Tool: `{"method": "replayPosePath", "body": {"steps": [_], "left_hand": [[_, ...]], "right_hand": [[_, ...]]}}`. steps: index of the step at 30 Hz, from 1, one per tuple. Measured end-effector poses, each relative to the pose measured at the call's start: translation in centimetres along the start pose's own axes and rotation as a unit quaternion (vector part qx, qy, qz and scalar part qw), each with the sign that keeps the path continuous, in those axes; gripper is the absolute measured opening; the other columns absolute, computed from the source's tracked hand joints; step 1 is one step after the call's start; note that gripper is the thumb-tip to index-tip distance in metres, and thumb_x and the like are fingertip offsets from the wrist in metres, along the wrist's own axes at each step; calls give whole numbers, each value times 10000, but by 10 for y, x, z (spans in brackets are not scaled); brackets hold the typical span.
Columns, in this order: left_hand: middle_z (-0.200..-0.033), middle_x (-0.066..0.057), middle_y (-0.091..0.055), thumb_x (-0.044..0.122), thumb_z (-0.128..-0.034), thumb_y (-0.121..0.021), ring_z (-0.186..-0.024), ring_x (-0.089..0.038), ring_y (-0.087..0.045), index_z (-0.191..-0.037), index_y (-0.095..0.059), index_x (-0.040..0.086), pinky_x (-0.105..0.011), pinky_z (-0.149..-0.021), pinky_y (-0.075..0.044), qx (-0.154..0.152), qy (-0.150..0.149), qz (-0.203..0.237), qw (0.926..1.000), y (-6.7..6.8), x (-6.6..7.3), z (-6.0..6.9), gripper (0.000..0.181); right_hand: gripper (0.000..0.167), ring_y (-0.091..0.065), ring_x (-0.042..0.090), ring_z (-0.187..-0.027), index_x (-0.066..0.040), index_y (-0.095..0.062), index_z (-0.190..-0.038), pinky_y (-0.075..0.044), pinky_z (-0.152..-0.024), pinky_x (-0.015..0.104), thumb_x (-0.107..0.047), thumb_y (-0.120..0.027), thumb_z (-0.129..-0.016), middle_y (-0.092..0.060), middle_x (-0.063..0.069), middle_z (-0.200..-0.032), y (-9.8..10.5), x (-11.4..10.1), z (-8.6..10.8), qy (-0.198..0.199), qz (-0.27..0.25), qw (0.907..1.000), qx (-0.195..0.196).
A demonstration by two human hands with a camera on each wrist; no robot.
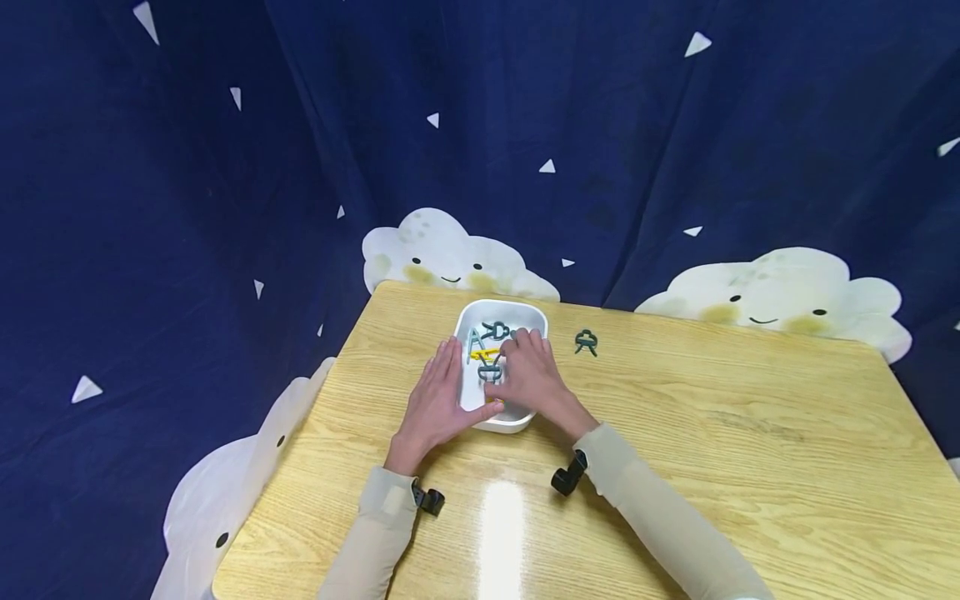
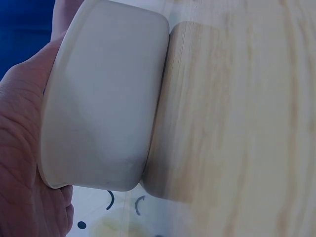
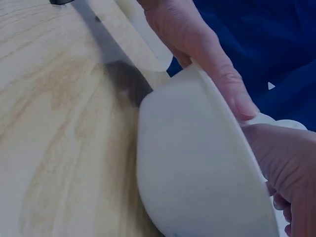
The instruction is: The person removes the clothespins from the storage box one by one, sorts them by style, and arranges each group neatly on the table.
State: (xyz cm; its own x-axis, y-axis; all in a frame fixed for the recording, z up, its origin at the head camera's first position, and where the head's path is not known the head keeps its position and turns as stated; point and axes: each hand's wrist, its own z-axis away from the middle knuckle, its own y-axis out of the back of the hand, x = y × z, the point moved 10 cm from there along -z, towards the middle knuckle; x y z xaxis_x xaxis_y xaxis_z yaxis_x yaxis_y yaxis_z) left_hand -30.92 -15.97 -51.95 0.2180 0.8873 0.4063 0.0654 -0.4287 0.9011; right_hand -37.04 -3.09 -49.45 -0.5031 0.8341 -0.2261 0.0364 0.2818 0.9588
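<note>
A white container (image 1: 467,400) on the table holds several small plastic clips. Inside it I see a dark green clip (image 1: 495,330) at the back, a pale green one (image 1: 476,342), a yellow one (image 1: 483,354) and another dark green one (image 1: 490,372). My left hand (image 1: 438,400) rests along the container's left side with straight fingers, its thumb across the near rim. My right hand (image 1: 532,375) reaches over the right rim, fingers down among the clips. What its fingertips touch or hold is hidden. From the right wrist, the container's outer wall (image 3: 197,163) covers the clips.
One more dark green clip (image 1: 587,342) lies on the wooden table (image 1: 712,433), right of the container. A dark blue curtain (image 1: 480,150) with white clouds and triangles hangs behind the table's back edge and along its left side.
</note>
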Motion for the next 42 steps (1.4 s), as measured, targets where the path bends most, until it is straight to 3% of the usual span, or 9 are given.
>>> {"method": "replayPosePath", "body": {"steps": [6, 19, 26, 42], "left_hand": [[-1754, -124, -27, 884, -826, -553, -1621, -289, -64, -1666, -32, 23, -412, -1310, -98, 20, -11, 17, 10000, 0, 0, 0, 1310], [-1757, -106, -21, 910, -813, -529, -1623, -278, -57, -1669, -21, 41, -407, -1311, -96, 6, 64, 48, 10000, 1, 0, 0, 1322], [-1758, -103, -24, 930, -802, -512, -1623, -260, -45, -1671, -24, 42, -413, -1312, -102, 45, 45, 65, 10000, 0, -1, 0, 1335], [-1754, -131, -46, 895, -798, -574, -1620, -282, -76, -1668, -33, 22, -425, -1310, -126, 108, -13, 35, 9999, 1, 0, -1, 1346]], "right_hand": [[643, -410, 276, -944, -22, -715, -1074, -369, -802, 385, -534, -850, -709, -500, 55, -952, 18, 8, 0, 27, -235, 9992, 308], [661, -382, 302, -944, 0, -702, -1137, -328, -803, 408, -486, -834, -708, -493, 82, -979, 42, 33, 3, -297, -502, 9973, 437], [731, -383, 313, -976, 7, -699, -1191, -334, -800, 417, -555, -854, -749, -508, 111, -1025, 47, 51, 5, -516, -473, 9967, 408], [732, -402, 369, -1016, 44, -690, -1186, -365, -893, 489, -498, -864, -726, -574, 184, -1075, 71, 102, 11, -722, -630, 9938, 558]]}}
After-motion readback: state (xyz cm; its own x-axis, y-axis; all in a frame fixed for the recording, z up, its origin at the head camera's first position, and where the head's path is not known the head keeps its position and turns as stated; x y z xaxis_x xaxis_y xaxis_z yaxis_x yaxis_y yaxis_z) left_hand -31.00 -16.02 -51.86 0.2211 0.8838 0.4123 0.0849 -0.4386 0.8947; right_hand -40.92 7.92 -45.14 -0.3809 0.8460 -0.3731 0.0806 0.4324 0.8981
